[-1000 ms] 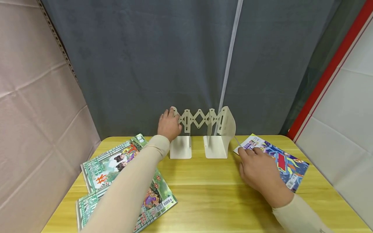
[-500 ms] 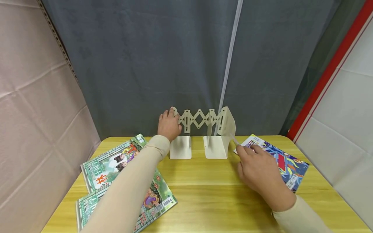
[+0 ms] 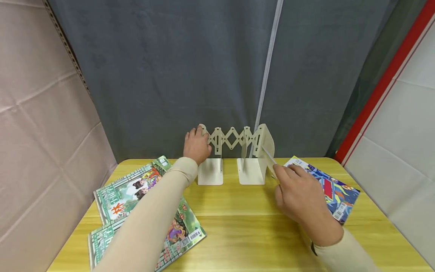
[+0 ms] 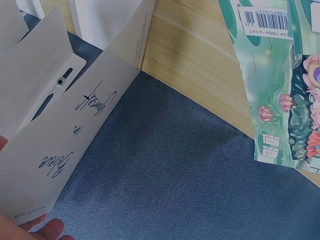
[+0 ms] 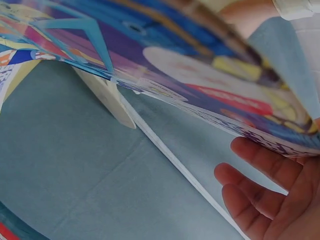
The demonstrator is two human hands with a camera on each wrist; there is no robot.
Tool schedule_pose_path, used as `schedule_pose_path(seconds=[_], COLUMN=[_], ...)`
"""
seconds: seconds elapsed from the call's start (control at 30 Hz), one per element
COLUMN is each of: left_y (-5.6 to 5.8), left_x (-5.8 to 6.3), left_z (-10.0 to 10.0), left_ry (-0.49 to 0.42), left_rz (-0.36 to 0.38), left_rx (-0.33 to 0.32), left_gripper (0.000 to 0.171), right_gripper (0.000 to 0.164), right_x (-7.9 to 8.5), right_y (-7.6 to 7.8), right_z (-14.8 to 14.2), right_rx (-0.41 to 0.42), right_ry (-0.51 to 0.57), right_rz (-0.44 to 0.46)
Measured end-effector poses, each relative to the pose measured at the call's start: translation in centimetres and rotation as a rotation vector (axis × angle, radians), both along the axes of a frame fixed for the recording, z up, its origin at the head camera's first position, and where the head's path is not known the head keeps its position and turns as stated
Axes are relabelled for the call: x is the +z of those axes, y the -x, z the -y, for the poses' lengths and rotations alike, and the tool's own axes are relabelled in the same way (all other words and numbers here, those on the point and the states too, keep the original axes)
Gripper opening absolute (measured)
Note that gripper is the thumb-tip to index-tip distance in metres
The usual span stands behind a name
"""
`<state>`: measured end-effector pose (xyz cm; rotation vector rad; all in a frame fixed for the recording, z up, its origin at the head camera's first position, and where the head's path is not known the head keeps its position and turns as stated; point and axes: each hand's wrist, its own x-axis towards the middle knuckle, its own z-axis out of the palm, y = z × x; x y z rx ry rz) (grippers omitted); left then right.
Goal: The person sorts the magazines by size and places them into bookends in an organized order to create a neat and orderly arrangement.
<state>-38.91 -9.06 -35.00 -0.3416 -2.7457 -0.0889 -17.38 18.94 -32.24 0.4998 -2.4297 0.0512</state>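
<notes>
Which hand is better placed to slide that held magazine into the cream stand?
Probably the right hand: it grips the magazine, raised close to the right end of the stand. The left hand is at the stand's left end, so it seems better placed for steadying.

Grey curtain [image 3: 170, 75] behind wooden table [image 3: 234, 238]; pale pink sheet [image 3: 44, 151] at left; red strip [image 3: 385, 83] at right
</notes>
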Motion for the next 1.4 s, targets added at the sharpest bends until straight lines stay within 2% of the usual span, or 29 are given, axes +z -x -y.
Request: schedule_pose_path(seconds=[0.23,0.53,0.67,0.87,1.27,1.4], left_y=[-0.1,-0.1,0.0,0.0,0.1,0.0], left_x=[0.0,-0.1,-0.1,-0.2,-0.4,-0.4], left_z=[0.0,0.0,0.1,0.0,0.1,0.2], left_ry=[0.002,0.027,0.022,0.019,0.036,0.028], left_rz=[-0.008,-0.024,-0.022,-0.037,-0.026,-0.029], left_rx=[0.003,0.003,0.000,-0.009,0.002,0.001], left_gripper=[0.043,0.043,0.043,0.043,0.043,0.043], right_gripper=[0.040,0.042,0.042,0.041,0.039,0.040], right_x=[0.2,0.6,0.7,0.8,0.9,1.0], right_y=[0.1,0.0,0.1,0.6,1.9,2.7], right_z=[0.3,1.1,1.4,2.0,3.7,4.3], right_rx=[0.060,0.048,0.073,0.126,0.160,0.196], right_ry=[0.060,0.128,0.151,0.171,0.229,0.264], right_rz=[-0.112,-0.121,-0.166,-0.233,-0.283,-0.345])
